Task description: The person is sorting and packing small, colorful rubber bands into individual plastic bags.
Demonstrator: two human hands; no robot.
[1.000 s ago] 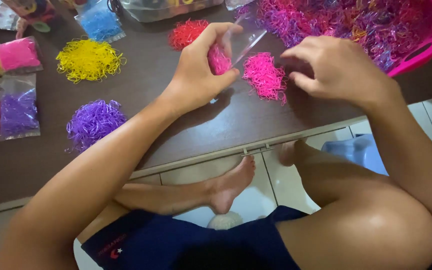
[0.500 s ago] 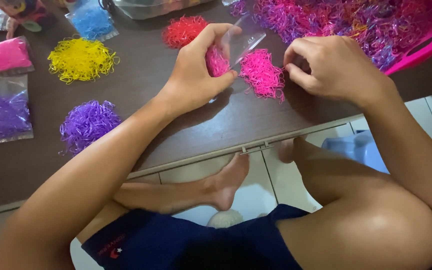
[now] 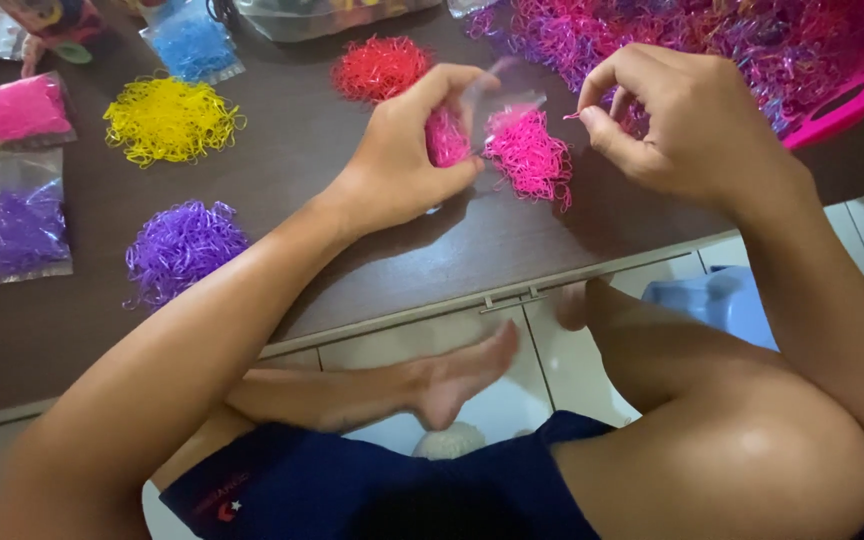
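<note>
My left hand (image 3: 407, 150) grips a small clear plastic bag (image 3: 474, 112) partly filled with pink rubber bands. The bag's open top points right, just above a loose pile of pink rubber bands (image 3: 532, 156) on the dark brown table (image 3: 282, 180). My right hand (image 3: 687, 120) is raised beside the bag's mouth. Its thumb and forefinger pinch a few pink bands, close to the bag's opening.
Loose piles lie on the table: red (image 3: 380, 66), yellow (image 3: 170, 120), purple (image 3: 184, 248). Filled small bags lie at the left: blue (image 3: 192, 42), pink (image 3: 22, 108), purple (image 3: 28, 222). A pink basket (image 3: 847, 92) of mixed bands stands at top right. My legs are below the table edge.
My right hand has lifted off the pink pile with a pinch of bands and moved up towards the bag's mouth. My left hand has tilted the bag slightly.
</note>
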